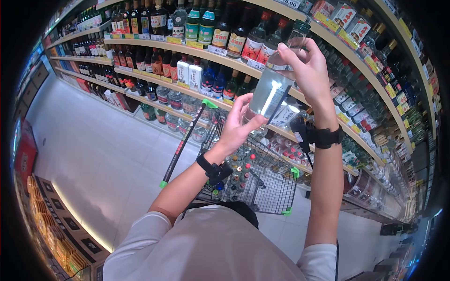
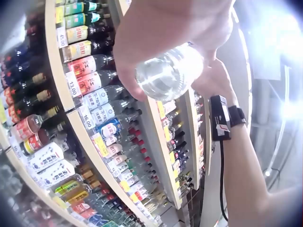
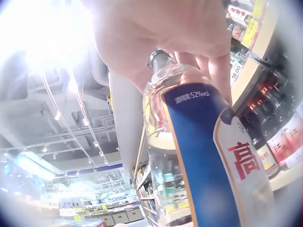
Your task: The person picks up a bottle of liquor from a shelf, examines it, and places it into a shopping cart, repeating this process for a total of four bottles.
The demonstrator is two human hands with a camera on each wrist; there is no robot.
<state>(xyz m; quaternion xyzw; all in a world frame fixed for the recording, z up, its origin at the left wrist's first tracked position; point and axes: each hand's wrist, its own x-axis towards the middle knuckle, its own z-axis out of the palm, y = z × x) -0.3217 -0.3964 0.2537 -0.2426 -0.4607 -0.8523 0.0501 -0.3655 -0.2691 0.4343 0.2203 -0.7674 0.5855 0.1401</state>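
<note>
A clear glass bottle [image 1: 271, 91] is held tilted in front of the shelves by both hands. My right hand [image 1: 311, 70] grips it around the shoulder and neck, just below the dark cap [image 1: 301, 27]. Lower down, my left hand [image 1: 238, 122] holds the bottle near its base, thumb on one side and fingers on the other. The left wrist view shows the round glass base [image 2: 163, 78]. A blue and white label [image 3: 203, 146] with a red character faces the right wrist camera.
A wire shopping cart [image 1: 276, 180] with green corners stands below the hands, with several bottles [image 1: 239, 173] inside. Its handle [image 1: 183, 143] is at the left. Shelves [image 1: 178, 47] packed with bottles run behind and to the right. Packaged goods [image 1: 49, 225] line the lower left.
</note>
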